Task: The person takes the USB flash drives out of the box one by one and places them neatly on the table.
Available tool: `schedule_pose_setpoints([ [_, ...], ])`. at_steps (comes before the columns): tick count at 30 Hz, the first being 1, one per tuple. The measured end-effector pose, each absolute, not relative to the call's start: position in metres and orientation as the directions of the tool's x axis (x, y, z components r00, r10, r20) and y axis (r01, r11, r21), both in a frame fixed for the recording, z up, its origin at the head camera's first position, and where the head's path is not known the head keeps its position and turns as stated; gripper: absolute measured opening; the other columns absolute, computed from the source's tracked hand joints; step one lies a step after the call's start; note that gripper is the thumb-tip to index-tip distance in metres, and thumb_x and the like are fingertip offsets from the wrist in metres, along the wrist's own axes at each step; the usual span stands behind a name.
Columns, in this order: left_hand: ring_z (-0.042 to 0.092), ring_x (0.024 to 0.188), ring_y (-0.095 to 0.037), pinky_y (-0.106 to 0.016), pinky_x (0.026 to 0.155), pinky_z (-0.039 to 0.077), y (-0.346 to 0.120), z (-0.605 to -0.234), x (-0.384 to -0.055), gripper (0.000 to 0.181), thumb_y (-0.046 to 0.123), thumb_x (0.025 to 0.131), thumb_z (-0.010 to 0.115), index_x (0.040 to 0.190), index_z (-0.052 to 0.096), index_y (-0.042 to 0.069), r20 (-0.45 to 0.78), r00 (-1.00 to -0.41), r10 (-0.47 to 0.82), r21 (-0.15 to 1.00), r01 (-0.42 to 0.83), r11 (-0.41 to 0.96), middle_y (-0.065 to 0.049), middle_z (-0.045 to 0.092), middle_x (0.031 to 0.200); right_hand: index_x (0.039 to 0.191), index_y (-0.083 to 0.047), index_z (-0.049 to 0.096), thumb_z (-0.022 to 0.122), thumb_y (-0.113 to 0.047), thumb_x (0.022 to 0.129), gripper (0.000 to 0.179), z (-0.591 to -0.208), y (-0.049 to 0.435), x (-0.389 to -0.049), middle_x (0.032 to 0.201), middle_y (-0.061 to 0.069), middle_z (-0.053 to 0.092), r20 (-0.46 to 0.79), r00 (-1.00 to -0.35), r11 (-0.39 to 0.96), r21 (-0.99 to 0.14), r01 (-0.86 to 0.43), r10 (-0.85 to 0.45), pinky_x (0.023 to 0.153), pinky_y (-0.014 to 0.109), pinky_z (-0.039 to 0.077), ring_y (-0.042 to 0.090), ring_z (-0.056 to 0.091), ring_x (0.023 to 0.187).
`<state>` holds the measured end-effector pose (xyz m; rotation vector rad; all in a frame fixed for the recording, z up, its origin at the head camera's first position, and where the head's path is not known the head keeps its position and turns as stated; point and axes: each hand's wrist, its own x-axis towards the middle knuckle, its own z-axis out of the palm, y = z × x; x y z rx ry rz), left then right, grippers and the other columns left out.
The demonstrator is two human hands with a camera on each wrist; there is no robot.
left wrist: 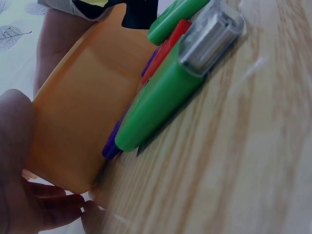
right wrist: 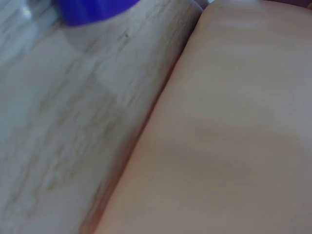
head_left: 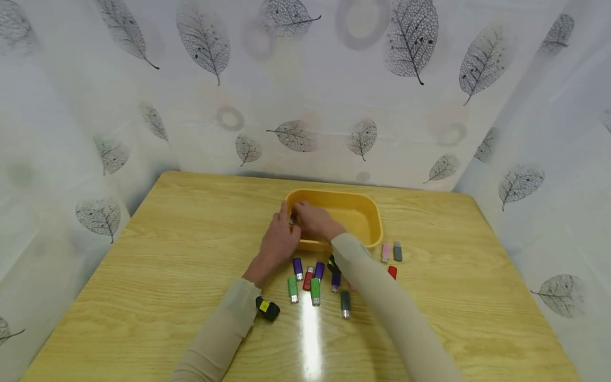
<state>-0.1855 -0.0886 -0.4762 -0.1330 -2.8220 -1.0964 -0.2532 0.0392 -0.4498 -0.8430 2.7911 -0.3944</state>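
Observation:
A yellow plastic tray (head_left: 367,244) stands toward the back of the table. My left hand (head_left: 279,239) grips its left corner; in the left wrist view the thumb (left wrist: 14,131) lies by the rim and the fingers curl along the outside wall (left wrist: 83,117). Inside the tray's left end, my right hand (head_left: 315,218) pinches a purple USB stick (head_left: 293,217), partly hidden by the fingers. In front of the tray lie USB sticks: purple (head_left: 298,269), red (head_left: 308,278), green (head_left: 293,289), another green (head_left: 315,292) and dark green (head_left: 346,304).
Right of the tray are pink (head_left: 385,252), grey (head_left: 398,251) and red (head_left: 392,271) USB sticks. A black wrist strap (head_left: 268,309) is by the left sleeve. The right forearm (head_left: 382,297) hides part of the table. A leaf-print curtain (head_left: 324,95) hangs behind the table.

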Motion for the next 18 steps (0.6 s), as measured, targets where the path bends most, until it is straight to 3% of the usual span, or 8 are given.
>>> schedule_pose_setpoints([
  [18, 0.057, 0.099, -0.037, -0.052, 0.083, 0.053, -0.0880, -0.4749, -0.1846, 0.073, 0.025, 0.097, 0.047, 0.158, 0.013, 0.004, 0.132, -0.990, 0.049, 0.682, 0.126, 0.720, -0.030, 0.047, 0.132, 0.115, -0.010, 0.061, 0.062, -0.022, 0.097, 0.021, -0.4509, 0.0395, -0.2582, 0.113, 0.007, 0.062, -0.111, -0.817, 0.800, -0.314, -0.511, -0.565, 0.090, 0.035, 0.051, 0.020, 0.058, 0.098],
])
